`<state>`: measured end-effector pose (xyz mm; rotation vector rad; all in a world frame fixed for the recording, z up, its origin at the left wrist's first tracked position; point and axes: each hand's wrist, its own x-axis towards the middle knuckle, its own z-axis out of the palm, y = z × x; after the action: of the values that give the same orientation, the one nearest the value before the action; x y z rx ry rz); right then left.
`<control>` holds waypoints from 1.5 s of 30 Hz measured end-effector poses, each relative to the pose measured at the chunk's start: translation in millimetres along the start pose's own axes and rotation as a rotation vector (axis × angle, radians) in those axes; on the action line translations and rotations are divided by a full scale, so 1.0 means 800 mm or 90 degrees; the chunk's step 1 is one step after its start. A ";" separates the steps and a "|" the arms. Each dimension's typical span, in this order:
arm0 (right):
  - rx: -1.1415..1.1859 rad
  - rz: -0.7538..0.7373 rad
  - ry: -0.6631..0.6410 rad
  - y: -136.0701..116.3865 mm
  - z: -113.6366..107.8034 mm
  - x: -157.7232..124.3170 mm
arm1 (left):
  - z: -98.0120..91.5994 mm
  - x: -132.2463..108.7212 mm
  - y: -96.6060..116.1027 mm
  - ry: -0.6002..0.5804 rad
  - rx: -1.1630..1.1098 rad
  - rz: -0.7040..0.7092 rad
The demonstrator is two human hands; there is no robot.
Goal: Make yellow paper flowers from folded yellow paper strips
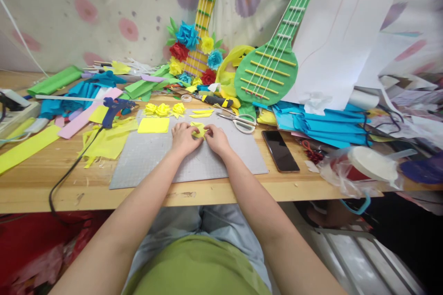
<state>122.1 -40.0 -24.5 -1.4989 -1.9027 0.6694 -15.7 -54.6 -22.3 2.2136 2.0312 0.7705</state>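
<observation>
Both my hands meet over the grey cutting mat (155, 166) on the wooden table. My left hand (184, 137) and my right hand (217, 138) pinch a small piece of yellow paper (198, 129) between their fingertips, fingers curled closed on it. Just behind the hands lie three finished yellow paper flowers (165, 109), a yellow paper square (153, 125) and thin yellow strips (201, 113).
Scissors (240, 122) and a black phone (280, 150) lie right of my hands. A blue glue gun (113, 109) with its cord rests at left among yellow and green paper. Two paper guitars (268, 67) lean at the back; blue paper (321, 124) is piled right.
</observation>
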 end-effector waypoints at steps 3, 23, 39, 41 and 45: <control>0.003 0.003 0.003 -0.001 -0.001 -0.001 | 0.000 -0.001 0.000 -0.004 -0.010 -0.003; -0.017 -0.003 -0.019 -0.002 -0.003 -0.002 | 0.001 0.002 0.001 -0.006 0.002 -0.016; -0.023 -0.007 -0.010 0.000 0.000 -0.001 | 0.000 0.002 0.002 -0.009 0.008 -0.019; -0.023 -0.006 -0.009 0.000 -0.001 -0.001 | 0.000 0.002 0.002 -0.012 0.005 -0.016; -0.027 -0.007 -0.011 -0.002 -0.002 -0.001 | 0.001 0.002 0.002 -0.024 -0.002 -0.007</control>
<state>122.4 -41.3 -22.7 -1.5117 -1.9480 0.6424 -14.3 -53.0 -21.8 2.1955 2.0214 0.7244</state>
